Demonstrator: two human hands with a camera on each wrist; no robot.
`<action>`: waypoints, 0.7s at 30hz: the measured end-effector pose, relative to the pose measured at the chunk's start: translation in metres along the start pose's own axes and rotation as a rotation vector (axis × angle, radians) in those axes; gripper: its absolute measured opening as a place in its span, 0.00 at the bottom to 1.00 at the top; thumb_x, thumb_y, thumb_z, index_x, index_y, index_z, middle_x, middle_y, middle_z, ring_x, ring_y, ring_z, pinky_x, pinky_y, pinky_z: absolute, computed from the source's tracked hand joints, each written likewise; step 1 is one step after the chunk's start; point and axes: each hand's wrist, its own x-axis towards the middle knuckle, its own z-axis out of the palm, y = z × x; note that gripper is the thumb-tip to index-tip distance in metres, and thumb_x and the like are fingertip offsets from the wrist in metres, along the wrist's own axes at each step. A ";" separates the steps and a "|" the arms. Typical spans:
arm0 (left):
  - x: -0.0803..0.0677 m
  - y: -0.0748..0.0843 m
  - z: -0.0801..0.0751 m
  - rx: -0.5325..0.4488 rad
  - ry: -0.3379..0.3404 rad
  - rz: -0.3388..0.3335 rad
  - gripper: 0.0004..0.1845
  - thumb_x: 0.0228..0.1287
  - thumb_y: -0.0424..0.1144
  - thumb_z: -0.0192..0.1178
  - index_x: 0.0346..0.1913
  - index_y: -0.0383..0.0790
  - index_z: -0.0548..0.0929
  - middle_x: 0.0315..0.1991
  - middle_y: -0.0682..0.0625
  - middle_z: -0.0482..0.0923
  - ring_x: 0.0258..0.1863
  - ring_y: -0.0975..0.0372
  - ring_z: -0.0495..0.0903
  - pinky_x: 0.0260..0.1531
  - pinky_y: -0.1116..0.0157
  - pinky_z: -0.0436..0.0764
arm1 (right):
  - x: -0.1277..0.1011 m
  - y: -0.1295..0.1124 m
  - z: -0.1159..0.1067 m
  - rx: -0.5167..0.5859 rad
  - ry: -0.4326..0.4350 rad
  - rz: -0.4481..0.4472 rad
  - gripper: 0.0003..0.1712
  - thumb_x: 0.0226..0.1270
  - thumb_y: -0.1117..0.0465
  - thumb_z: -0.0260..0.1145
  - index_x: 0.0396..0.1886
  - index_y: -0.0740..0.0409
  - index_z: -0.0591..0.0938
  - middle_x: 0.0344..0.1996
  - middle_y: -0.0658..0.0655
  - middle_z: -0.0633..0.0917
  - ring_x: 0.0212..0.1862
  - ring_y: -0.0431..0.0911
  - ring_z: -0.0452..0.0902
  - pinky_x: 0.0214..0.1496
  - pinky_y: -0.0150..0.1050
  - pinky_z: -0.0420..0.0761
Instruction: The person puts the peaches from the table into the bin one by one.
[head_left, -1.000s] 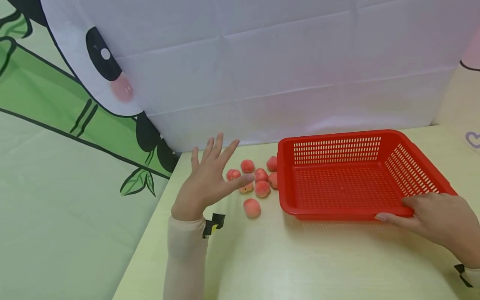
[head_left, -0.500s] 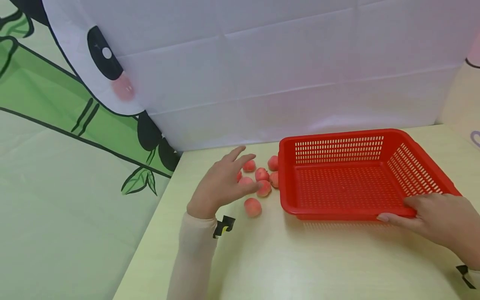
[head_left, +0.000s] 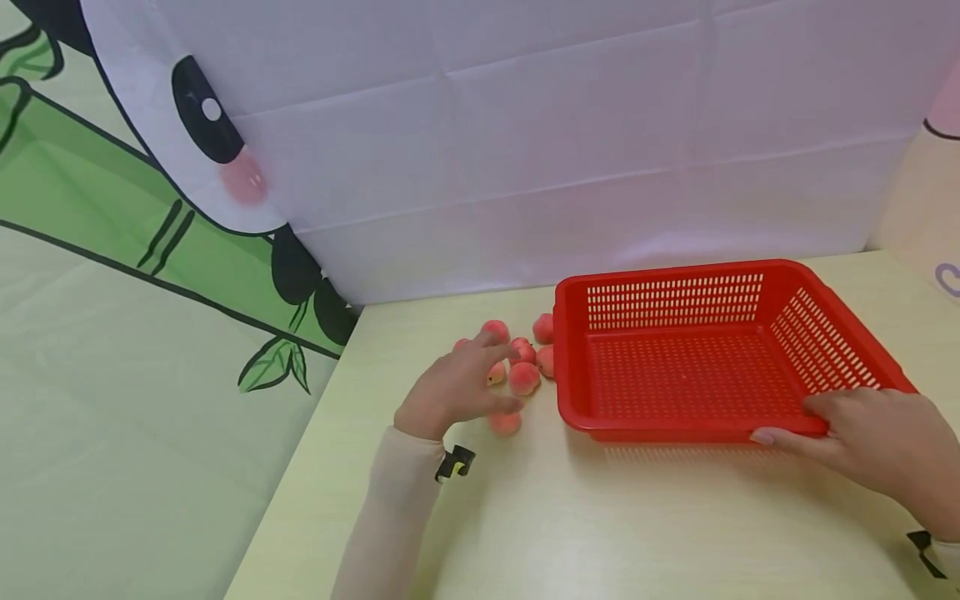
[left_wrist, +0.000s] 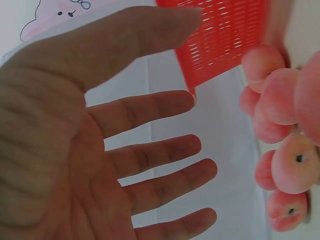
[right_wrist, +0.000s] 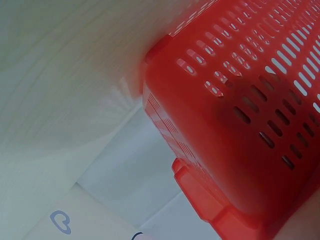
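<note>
the left hand (head_left: 456, 387) covered part of the cluster of peaches (head_left: 524, 377), so their full count could not be told from the head view; one peach (head_left: 506, 423) showed only as a sliver under the fingers, and whether the fingertips touched any fruit was hard to make out. in the left wrist view the hand (left_wrist: 75, 165) filled most of the frame, fingers (left_wrist: 150, 112) straight and spread, holding nothing, with the peaches (left_wrist: 282, 125) bunched at the right edge and partly cut off. the right hand (head_left: 873, 446) was cut off at the wrist by the frame edge; its thumb lay over the near right rim of the red basket (head_left: 675, 421) and the fingers curled underneath, gripping it. the right wrist view showed only the basket's slotted wall (right_wrist: 235, 125) close up. the peaches were small, round, pink-red with paler yellow patches, lying on the pale green table (head_left: 600, 517) just left of the basket, toward the far side near the white cloth backdrop (head_left: 562, 125).
</note>
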 end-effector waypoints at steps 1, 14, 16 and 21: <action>0.001 -0.002 0.002 0.007 -0.014 -0.008 0.32 0.61 0.46 0.76 0.69 0.50 0.82 0.64 0.52 0.75 0.54 0.55 0.81 0.47 0.53 0.86 | -0.001 0.000 0.000 0.004 0.005 -0.003 0.35 0.59 0.22 0.69 0.20 0.48 0.79 0.16 0.45 0.75 0.22 0.44 0.72 0.27 0.43 0.69; 0.006 -0.013 0.027 0.068 -0.113 -0.047 0.26 0.59 0.39 0.76 0.62 0.51 0.86 0.54 0.50 0.77 0.41 0.58 0.80 0.38 0.59 0.83 | -0.001 -0.002 -0.003 0.012 -0.003 0.006 0.36 0.60 0.23 0.70 0.22 0.51 0.82 0.15 0.45 0.75 0.22 0.44 0.72 0.26 0.43 0.70; 0.007 -0.014 0.031 0.076 -0.119 -0.034 0.27 0.58 0.39 0.77 0.63 0.50 0.86 0.54 0.51 0.77 0.41 0.59 0.79 0.38 0.60 0.83 | -0.001 -0.002 -0.004 0.008 -0.001 0.006 0.35 0.60 0.23 0.70 0.21 0.50 0.81 0.15 0.44 0.74 0.21 0.44 0.71 0.26 0.43 0.69; 0.010 -0.014 0.040 0.076 -0.142 -0.002 0.30 0.56 0.36 0.79 0.64 0.48 0.86 0.59 0.51 0.77 0.43 0.60 0.79 0.39 0.62 0.83 | -0.003 -0.004 -0.002 0.022 0.029 -0.010 0.35 0.61 0.24 0.70 0.17 0.46 0.72 0.13 0.43 0.68 0.20 0.42 0.65 0.26 0.41 0.63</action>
